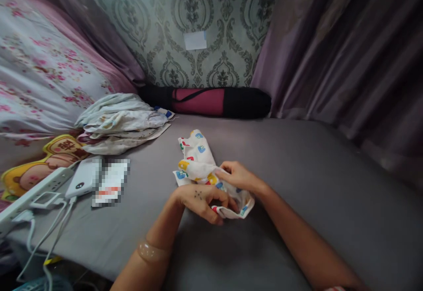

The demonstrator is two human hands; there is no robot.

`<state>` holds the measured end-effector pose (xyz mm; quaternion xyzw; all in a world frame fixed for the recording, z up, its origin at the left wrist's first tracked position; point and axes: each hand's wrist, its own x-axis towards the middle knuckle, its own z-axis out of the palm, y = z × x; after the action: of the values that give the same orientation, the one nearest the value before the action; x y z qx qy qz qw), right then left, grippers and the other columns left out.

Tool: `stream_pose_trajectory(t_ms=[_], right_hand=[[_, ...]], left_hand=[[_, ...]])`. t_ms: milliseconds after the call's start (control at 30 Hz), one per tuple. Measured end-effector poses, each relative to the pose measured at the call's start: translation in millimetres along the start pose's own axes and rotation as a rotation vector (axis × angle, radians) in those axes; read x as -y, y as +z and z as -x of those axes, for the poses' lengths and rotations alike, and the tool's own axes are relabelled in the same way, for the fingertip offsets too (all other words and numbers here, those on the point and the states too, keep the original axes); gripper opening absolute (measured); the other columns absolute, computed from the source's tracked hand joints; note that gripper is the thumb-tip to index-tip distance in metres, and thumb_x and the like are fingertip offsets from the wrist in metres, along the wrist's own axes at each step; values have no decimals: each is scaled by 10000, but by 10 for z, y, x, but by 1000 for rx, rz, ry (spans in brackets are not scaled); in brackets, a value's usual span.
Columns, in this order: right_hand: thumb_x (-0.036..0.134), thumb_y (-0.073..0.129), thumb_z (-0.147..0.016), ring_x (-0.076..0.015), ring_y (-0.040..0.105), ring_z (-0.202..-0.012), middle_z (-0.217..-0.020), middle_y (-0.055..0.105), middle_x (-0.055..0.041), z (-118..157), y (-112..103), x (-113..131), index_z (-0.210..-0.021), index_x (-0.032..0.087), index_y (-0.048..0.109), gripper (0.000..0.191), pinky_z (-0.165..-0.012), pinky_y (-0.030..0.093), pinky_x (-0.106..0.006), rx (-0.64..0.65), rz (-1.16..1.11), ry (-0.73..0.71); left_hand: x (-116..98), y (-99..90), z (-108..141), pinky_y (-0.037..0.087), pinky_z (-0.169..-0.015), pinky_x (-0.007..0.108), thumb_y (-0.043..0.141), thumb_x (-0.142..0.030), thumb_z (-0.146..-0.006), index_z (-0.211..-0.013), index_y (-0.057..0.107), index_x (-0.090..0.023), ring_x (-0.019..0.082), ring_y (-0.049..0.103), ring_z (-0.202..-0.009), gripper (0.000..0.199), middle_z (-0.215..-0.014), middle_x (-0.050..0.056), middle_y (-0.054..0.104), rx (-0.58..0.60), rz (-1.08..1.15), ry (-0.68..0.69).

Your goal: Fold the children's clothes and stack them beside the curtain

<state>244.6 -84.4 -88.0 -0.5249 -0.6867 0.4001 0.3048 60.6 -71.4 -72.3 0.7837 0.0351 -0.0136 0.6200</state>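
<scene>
I am gripping a small printed cloth with both hands on the grey bed sheet.

Starting at the far left, a white power strip (36, 192) is lying at the edge of the grey sheet (297, 167), with a white power bank (81, 180) just beside it and a pile of folded clothes (120, 123) sitting behind that, near the floral bedding (39, 70). Toward the middle, my left hand (201, 200) is curling closed around the near end of the printed cloth (194, 154), fingers pinching the fabric. My right hand (239, 177) is touching it too, closing on the bunched part, while the far end is lying flat on the sheet. A rolled pink and black mat (211, 101) is resting against the patterned wall (198, 13).
</scene>
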Motion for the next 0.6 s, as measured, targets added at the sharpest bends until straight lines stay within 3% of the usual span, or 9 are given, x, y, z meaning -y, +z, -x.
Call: stream_pose_trajectory(t_ms=[67,133,200,267,333,433,600], right_hand=[[523,609,-779,-120,521,-577,-669,615,19,-23,-84,44,-780,174,617,349,-511,382,-226,-182,-237,45],[554,617,-759,-122,533,-579,-690,609,23,-27,-225,89,-806,192,577,368,-521,413,-233,-500,-420,52],[552,618,-763,-128,554,-616,-734,602,22,-4,-408,122,-844,208,543,361,-542,435,-238,-893,-462,-8],[516,627,-781,-125,562,-642,-788,586,16,44,-594,145,-892,229,505,332,-534,437,-231,-1174,-401,-93],[482,613,-813,-102,525,-572,-795,548,24,104,-749,160,-922,252,457,299,-451,389,-211,-1260,-386,-152],[483,529,-877,-65,433,-453,-770,486,49,183,-915,169,-913,269,400,253,-354,290,-186,-1226,-445,-201],[470,534,-884,-59,425,-443,-716,484,63,257,-1119,110,-885,260,441,230,-358,288,-173,-1160,-329,-218]], left_hand=[[-34,-15,36,474,-925,299,744,-266,-753,-840,628,-168,223,614,-1113,176,-1232,77,665,-51,14,-3],[-70,-25,66,485,-872,281,737,-272,-764,-813,634,-153,211,621,-1071,164,-1234,89,662,-206,56,2],[-94,-35,75,489,-835,270,736,-300,-774,-815,639,-145,197,623,-1036,188,-1236,99,655,-493,141,26],[-85,-49,60,503,-795,272,748,-348,-772,-900,651,-151,185,639,-963,254,-1151,92,681,-796,260,36],[-39,-73,27,517,-738,279,777,-399,-737,-982,644,-159,180,655,-855,368,-1000,72,707,-1004,369,11],[74,-118,-29,514,-657,278,825,-458,-652,-945,627,-154,168,646,-715,466,-823,38,693,-1172,481,-45],[178,-155,-69,447,-571,239,853,-495,-545,-755,559,-164,121,568,-602,489,-681,-10,604,-1270,522,-187]])
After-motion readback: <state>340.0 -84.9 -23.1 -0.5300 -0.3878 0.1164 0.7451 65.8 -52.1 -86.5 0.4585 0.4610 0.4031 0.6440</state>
